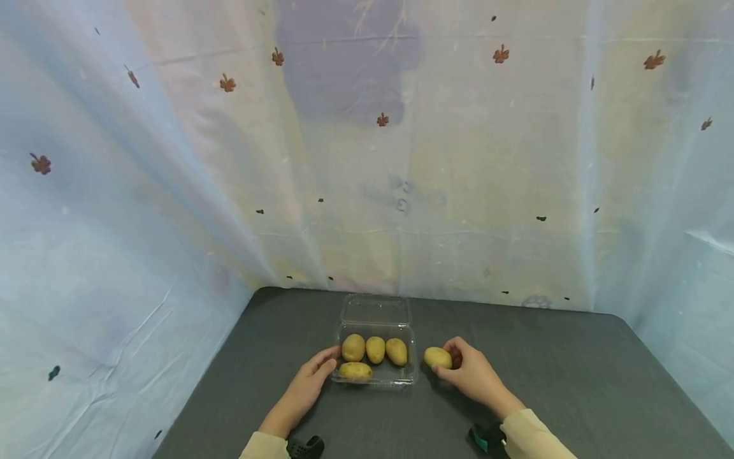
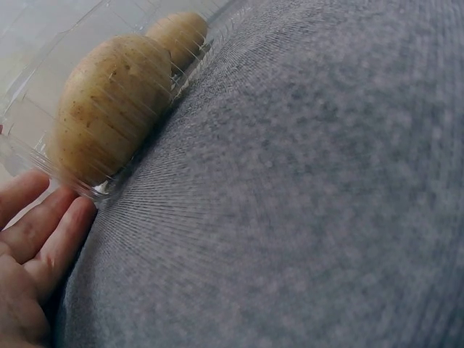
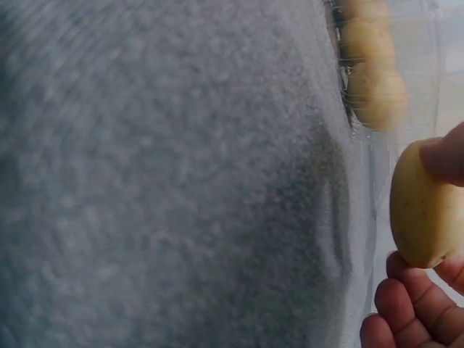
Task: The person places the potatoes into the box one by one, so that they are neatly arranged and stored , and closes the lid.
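A clear plastic clamshell container (image 1: 376, 384) stands on the dark table with its lid laid back. Three potatoes lie in a row inside it, among them one at the left (image 1: 353, 347), and another potato (image 1: 355, 371) lies in front of them. At the container's left side, my left hand (image 1: 306, 386) touches the wall with fairly straight fingers (image 2: 69, 235). To the right of the container, my right hand (image 1: 474, 375) pinches a yellowish potato (image 3: 420, 210) between thumb and fingers. That potato is held beside the container, apart from it.
The dark grey cloth-covered table (image 1: 550, 376) spreads out on both sides of the container. Pale plastic sheeting (image 1: 459, 178) with a leaf print hangs behind the table and at its sides. The container's open lid (image 1: 375, 310) reaches toward the table's far edge.
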### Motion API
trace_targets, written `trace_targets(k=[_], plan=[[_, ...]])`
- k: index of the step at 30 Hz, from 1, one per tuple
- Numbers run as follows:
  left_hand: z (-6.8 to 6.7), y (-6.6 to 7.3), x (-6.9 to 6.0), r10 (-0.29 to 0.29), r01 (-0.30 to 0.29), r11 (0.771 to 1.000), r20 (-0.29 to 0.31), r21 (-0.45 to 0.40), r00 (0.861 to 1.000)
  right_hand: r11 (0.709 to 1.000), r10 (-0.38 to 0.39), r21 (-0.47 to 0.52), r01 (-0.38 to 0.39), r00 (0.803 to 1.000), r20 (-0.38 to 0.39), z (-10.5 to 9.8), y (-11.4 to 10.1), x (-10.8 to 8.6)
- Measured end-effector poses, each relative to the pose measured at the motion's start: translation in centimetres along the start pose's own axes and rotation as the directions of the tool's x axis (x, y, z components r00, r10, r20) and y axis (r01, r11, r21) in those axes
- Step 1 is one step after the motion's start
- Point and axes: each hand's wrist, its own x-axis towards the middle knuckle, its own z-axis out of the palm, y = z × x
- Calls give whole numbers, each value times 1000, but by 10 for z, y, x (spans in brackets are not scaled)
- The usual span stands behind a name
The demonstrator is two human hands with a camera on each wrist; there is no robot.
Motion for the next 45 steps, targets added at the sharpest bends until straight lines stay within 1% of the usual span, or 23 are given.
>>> trace_targets(k=[4, 9, 14, 21, 26, 30, 34, 40, 45], plan=[[0, 1, 0, 1, -1, 1000, -6, -3, 1000, 1000, -11, 5, 11, 999, -39, -2, -2, -1], [0, -9, 4, 17, -17, 1000, -17, 14, 1000, 1000, -21, 5, 21, 997, -72, -3, -6, -2], [-1, -13, 6, 25, -25, 999, -17, 23, 1000, 999, -36, 21, 37, 996, -79, -3, -14, -3], [-1, -12, 7, 6, -6, 1000, -12, 20, 1000, 997, -60, 43, 63, 996, -61, 1, -26, -3], [0, -14, 7, 7, -7, 1000, -10, 27, 1000, 996, -81, 44, 83, 995, -51, 6, -32, -3], [0, -15, 7, 9, -9, 1000, -16, 30, 1000, 992, -113, 48, 115, 993, -39, 11, -37, -3], [0, -17, 7, 12, -11, 999, -16, 36, 1000, 988, -152, 34, 153, 988, -23, 18, -42, -3], [0, -16, 6, 19, -19, 999, -11, 30, 1000, 980, -201, -17, 201, 980, -15, 27, -49, -3], [1, -15, 6, 23, -23, 999, -8, 25, 1000, 973, -229, -20, 229, 973, 2, 34, -55, -3]])
